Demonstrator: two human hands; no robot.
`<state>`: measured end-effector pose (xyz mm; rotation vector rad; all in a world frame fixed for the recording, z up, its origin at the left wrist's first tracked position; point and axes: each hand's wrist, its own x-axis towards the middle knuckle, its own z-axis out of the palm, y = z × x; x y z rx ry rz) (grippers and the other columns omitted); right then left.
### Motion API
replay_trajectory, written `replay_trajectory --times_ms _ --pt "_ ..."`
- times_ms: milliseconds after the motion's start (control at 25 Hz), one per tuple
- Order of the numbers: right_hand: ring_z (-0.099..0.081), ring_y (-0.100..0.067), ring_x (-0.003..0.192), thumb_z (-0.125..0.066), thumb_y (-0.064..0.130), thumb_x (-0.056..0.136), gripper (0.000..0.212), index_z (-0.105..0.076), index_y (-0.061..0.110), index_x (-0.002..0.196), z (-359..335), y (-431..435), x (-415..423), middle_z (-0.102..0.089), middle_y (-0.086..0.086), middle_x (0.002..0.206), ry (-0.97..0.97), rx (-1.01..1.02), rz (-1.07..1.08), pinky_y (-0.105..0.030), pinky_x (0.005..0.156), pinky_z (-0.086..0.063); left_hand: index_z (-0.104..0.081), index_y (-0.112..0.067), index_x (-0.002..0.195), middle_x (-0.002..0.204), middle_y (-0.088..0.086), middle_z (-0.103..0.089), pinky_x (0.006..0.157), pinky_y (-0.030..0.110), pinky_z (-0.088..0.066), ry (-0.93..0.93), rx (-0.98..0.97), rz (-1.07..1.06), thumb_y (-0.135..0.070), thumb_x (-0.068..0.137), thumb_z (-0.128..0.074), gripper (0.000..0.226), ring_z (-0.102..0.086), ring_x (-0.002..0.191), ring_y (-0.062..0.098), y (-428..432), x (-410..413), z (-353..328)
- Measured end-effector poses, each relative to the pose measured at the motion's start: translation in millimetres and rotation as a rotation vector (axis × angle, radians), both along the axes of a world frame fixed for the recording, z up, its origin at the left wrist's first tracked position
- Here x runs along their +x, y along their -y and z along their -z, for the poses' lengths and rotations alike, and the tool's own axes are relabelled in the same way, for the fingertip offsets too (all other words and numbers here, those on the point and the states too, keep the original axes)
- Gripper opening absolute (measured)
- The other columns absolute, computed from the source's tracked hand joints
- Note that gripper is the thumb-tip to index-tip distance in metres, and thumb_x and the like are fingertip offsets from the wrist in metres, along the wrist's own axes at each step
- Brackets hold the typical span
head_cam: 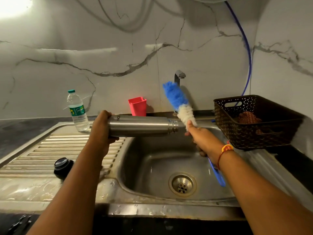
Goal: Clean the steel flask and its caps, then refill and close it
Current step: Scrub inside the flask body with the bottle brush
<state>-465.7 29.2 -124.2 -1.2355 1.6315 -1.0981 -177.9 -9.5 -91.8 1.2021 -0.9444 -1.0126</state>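
Sink nearest, left hand wrapped round the base of the steel flask held sideways above it, right hand gripping a brush beside the flask's open mouth, black cap on the drainboard.

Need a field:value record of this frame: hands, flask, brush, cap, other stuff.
left hand: grips steel flask at its base, over the sink
steel flask: horizontal, uncapped, mouth toward the right
right hand: grips bottle brush by the handle
bottle brush: outside flask, bristles up beside its mouth
black cap: on drainboard
other: plastic water bottle, red cup, tap, dark basket holding cloth
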Motion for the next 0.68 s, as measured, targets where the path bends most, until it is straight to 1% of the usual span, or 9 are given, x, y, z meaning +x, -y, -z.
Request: replay_trajectory --times_ms 80,200,280,360,440,520,560,600,680 --pt "-0.034 -0.008 0.049 -0.052 0.072 0.084 0.055 -0.064 0.022 0.104 1.1 -2.3 -1.5 -0.047 0.0 0.074 0.109 0.002 -0.074 -0.024 0.044 -0.027 -0.055 -0.018 0.104 0.097 0.012 -0.064 0.065 0.035 -0.048 0.001 0.032 0.065 -0.039 0.095 -0.051 0.023 -0.062 0.084 0.024 -1.1 -2.0 1.3" --pt "-0.027 -0.004 0.047 -0.066 0.065 0.078 0.056 -0.062 0.02 0.112 7.3 -1.6 -1.9 -0.045 0.0 0.074 0.217 0.05 -0.21 -0.021 0.042 -0.021 -0.056 -0.018 0.103 0.089 0.01 -0.061 0.063 0.034 -0.044 0.018 0.068 0.119 -0.04 0.095 -0.053 0.024 -0.059 0.079 0.023 -0.5 -7.4 2.9" --pt "-0.026 -0.003 0.046 -0.067 0.063 0.08 0.055 -0.062 0.02 0.114 8.1 -1.1 -2.4 -0.049 0.001 0.07 0.194 0.124 -0.251 -0.018 0.04 -0.021 -0.056 -0.018 0.102 0.085 0.009 -0.059 0.06 0.032 -0.037 0.041 0.092 0.134 -0.041 0.094 -0.054 0.024 -0.056 0.073 0.021 1.2 -8.1 4.6" --pt "-0.026 -0.003 0.046 -0.066 0.064 0.079 0.057 -0.06 0.021 0.115 8.1 -0.6 -2.5 -0.059 -0.002 0.077 0.151 0.179 -0.286 -0.016 0.039 -0.023 -0.056 -0.018 0.098 0.08 0.007 -0.058 0.057 0.03 -0.031 0.027 0.11 0.122 -0.041 0.093 -0.054 0.024 -0.053 0.067 0.019 1.9 -8.0 5.9" --pt "-0.025 -0.003 0.045 -0.068 0.063 0.077 0.06 -0.059 0.019 0.117 9.4 0.4 -1.3 -0.066 -0.011 0.09 0.199 0.174 -0.332 -0.016 0.038 -0.022 -0.055 -0.018 0.096 0.079 0.006 -0.057 0.057 0.029 -0.03 -0.042 0.132 0.101 -0.042 0.092 -0.055 0.024 -0.052 0.068 0.018 1.9 -9.3 5.9" --pt "-0.025 -0.003 0.044 -0.07 0.06 0.076 0.063 -0.06 0.012 0.116 10.3 2.3 1.3 -0.061 -0.011 0.087 0.283 0.121 -0.348 -0.016 0.037 -0.021 -0.055 -0.018 0.101 0.083 0.005 -0.058 0.059 0.026 -0.033 -0.146 0.132 0.081 -0.045 0.091 -0.06 0.029 -0.053 0.069 0.016 0.1 -11.5 4.9" --pt "-0.025 -0.004 0.044 -0.07 0.059 0.076 0.062 -0.06 0.012 0.114 9.7 2.4 3.4 -0.058 -0.009 0.083 0.308 0.105 -0.34 -0.016 0.037 -0.021 -0.056 -0.018 0.108 0.089 0.005 -0.06 0.062 0.023 -0.04 -0.229 0.115 0.076 -0.048 0.09 -0.064 0.036 -0.057 0.072 0.016 -0.9 -13.3 5.3" --pt "-0.025 -0.004 0.045 -0.068 0.059 0.078 0.06 -0.06 0.012 0.114 8.1 1.0 5.3 -0.06 -0.01 0.082 0.337 0.103 -0.337 -0.016 0.037 -0.021 -0.056 -0.016 0.117 0.098 0.006 -0.063 0.072 0.024 -0.05 -0.33 0.085 0.084 -0.051 0.089 -0.068 0.047 -0.061 0.08 0.016 -3.0 -17.1 5.7" --pt "-0.026 -0.004 0.043 -0.062 0.059 0.083 0.058 -0.059 0.011 0.116 3.8 -2.5 10.8 -0.07 -0.014 0.085 0.419 0.114 -0.348 -0.016 0.037 -0.022 -0.055 -0.011 0.131 0.118 0.009 -0.066 0.095 0.036 -0.055 -0.55 0.032 0.148 -0.052 0.08 -0.078 0.07 -0.066 0.101 0.021 -13.2 -36.3 3.8"
